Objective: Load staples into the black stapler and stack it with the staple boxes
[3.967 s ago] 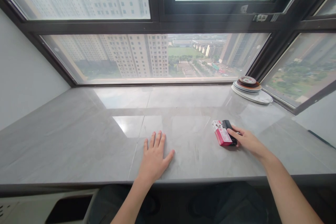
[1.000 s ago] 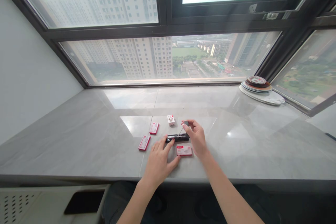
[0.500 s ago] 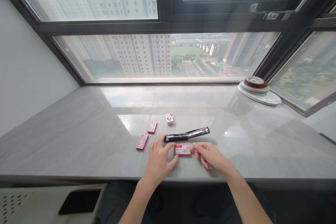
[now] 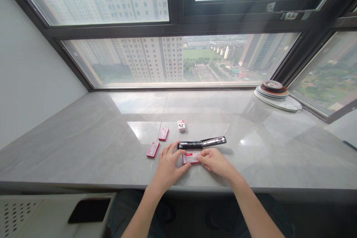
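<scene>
A flat pink-and-white staple box [image 4: 191, 158] lies on the grey stone counter close to its front edge. My left hand [image 4: 168, 164] grips its left end, index finger on the far side and thumb on the near side. At the right end, my right hand [image 4: 216, 161] pinches the box between thumb and fingers, its other fingers curled beneath. Just beyond the box is a black stapler [image 4: 192, 144], swung wide so its metal inside shows. The fingertips of my left hand reach up to the stapler's left end.
Two more pink-and-white boxes [image 4: 153, 149] [image 4: 163, 134] lie to the left, and a small white box [image 4: 181, 126] stands behind the stapler. Stacked plates [image 4: 272, 90] sit in the far right corner by the window. A dark phone-like slab [image 4: 89, 210] lies below the counter.
My right hand has moved left and closed on the right end of the staple box. The box has shifted slightly left between my hands.
</scene>
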### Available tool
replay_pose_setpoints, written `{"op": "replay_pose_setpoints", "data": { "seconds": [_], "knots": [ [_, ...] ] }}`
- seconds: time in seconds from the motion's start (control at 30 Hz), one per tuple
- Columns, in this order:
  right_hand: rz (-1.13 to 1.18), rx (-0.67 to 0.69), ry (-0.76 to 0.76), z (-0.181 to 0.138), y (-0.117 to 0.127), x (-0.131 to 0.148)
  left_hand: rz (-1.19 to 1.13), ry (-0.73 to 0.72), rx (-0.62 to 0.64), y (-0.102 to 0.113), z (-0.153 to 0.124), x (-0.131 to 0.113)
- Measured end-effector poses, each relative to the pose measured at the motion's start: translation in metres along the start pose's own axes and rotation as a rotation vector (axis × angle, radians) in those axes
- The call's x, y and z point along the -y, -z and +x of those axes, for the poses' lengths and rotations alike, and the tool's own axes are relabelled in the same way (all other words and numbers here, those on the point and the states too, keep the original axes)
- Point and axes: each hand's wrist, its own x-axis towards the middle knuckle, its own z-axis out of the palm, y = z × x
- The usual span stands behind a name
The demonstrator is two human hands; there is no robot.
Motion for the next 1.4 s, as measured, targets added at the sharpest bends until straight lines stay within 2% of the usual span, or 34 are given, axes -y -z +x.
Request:
{"op": "replay_pose_setpoints", "data": {
  "seconds": [0.2, 0.33, 0.43, 0.5, 0.6, 0.7, 0.87, 1.0, 1.1, 1.2, 1.4],
  "knots": [
    [-0.091, -0.029, -0.023, -0.005, 0.015, -0.001, -0.001, -0.043, 0.056, 0.009, -0.001, 0.001],
    [-0.238, -0.179, -0.073, -0.017, 0.025, 0.004, 0.036, -0.048, 0.04, 0.012, -0.005, -0.005],
    [-0.382, -0.344, 0.019, -0.02, 0.019, 0.019, 0.05, -0.062, 0.015, 0.011, -0.007, -0.009],
    [-0.435, -0.39, 0.127, -0.016, 0.009, 0.032, 0.055, -0.073, 0.002, 0.01, -0.007, -0.01],
    [-0.422, -0.345, 0.216, 0.0, -0.008, 0.049, 0.059, -0.079, -0.004, 0.008, -0.007, -0.008],
    [-0.34, -0.294, 0.212, 0.016, -0.019, 0.055, 0.054, -0.074, 0.003, 0.008, -0.007, -0.006],
    [-0.295, -0.323, 0.178, 0.024, -0.025, 0.049, 0.026, -0.056, 0.012, 0.009, -0.006, -0.005],
    [-0.143, -0.271, 0.168, 0.028, -0.034, 0.042, 0.006, -0.049, 0.025, 0.01, -0.006, -0.006],
    [-0.065, -0.308, 0.153, 0.035, -0.041, 0.041, -0.004, -0.047, 0.021, 0.012, -0.006, -0.007],
    [-0.095, -0.324, 0.22, 0.039, -0.044, 0.048, -0.021, -0.05, 0.015, 0.014, -0.007, -0.008],
    [-0.232, -0.233, 0.357, 0.027, -0.041, 0.068, -0.054, -0.052, 0.006, 0.015, -0.008, -0.006]
  ]
}}
